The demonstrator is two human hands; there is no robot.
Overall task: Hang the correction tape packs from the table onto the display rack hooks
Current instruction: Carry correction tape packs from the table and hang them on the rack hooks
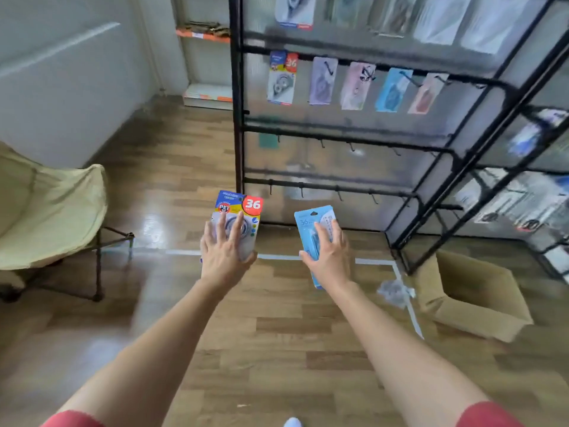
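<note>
A person's two bare arms reach forward over a wooden floor [277, 349], each hand carrying one correction tape pack in the air near the foot of a black display rack [236, 118]. The left hand [223, 254] holds a yellow and blue pack [243, 206] with a red "36" circle, its fingers spread across the front and the thumb hooked at the right edge. The right hand [328, 257] grips a light blue pack [308, 221], thumb on its left edge and fingers wrapped over its front. Both packs stand upright, just below the lowest rail of hooks [338, 194]. Farther up, a row of five hanging packs [321, 80] fills a middle rail, blurred. A cream folding chair [52, 211] sits to the left; an open cardboard box [471, 303] lies on the floor to the right, beside a white tape line [277, 257].
</note>
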